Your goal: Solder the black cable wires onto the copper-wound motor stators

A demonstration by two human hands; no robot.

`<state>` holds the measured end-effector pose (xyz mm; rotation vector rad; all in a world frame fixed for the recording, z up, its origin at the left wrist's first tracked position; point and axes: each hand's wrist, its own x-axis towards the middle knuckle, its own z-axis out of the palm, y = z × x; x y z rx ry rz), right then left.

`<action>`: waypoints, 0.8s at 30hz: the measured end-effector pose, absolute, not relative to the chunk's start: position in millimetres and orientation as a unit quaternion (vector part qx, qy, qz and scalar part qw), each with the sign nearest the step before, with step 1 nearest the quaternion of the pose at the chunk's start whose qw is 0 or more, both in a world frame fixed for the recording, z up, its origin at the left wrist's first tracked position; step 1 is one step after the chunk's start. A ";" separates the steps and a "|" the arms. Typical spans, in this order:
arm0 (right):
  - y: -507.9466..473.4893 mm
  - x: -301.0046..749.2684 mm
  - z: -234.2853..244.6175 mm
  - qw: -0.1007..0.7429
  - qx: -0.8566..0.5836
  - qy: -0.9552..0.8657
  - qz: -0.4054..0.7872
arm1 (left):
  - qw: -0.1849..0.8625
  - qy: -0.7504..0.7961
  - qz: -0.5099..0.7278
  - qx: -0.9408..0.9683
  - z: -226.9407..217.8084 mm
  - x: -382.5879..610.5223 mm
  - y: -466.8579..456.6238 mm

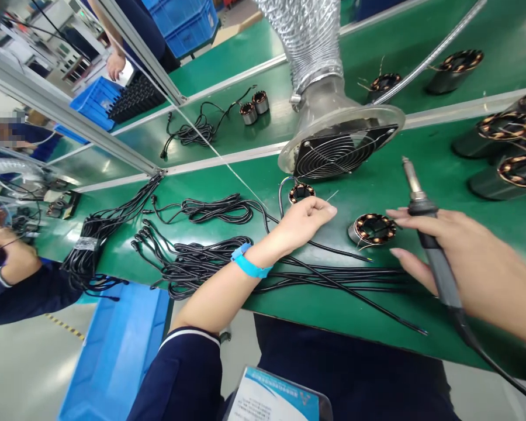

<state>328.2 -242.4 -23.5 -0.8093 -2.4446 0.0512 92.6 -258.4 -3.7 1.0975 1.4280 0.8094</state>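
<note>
My left hand [304,221], with a blue wrist strap [251,263], is closed in a pinch. A thin silvery solder wire [333,196] pokes out by its fingertips. Just behind it sits a small copper-wound stator [301,192], partly hidden, with a black cable beside it. My right hand [460,257] holds a soldering iron [433,251], its tip pointing up and away from the bench. The index and thumb of that hand reach forward beside a second stator [371,230], which stands on the green bench [333,310]; whether they touch it, I cannot tell.
Beyond my hands hangs a fume extractor hood [342,146] with a foil duct. Coiled black cables [210,257] lie at left, a tied cable bundle [87,242] farther left. Larger stators [508,175] stand at right. A blue bin [114,351] is below; a co-worker's arm [20,263] shows left.
</note>
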 end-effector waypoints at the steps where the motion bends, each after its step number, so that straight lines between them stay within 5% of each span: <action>1: -243.3 324.8 -24.6 0.279 -0.305 -0.910 0.036 | 0.555 0.592 0.340 0.475 -3.9 93.6 -258.5; 9: -244.2 312.2 -37.7 0.289 -0.315 -0.901 0.079 | 0.628 0.516 0.228 0.537 -3.9 86.5 -260.8; 17: -249.5 309.7 -40.0 0.291 -0.310 -0.904 0.044 | 0.597 0.512 0.309 0.534 -1.5 99.8 -259.2; 24: -251.8 312.8 -43.2 0.286 -0.367 -0.884 0.052 | 0.616 0.510 0.256 0.544 -11.1 97.4 -265.0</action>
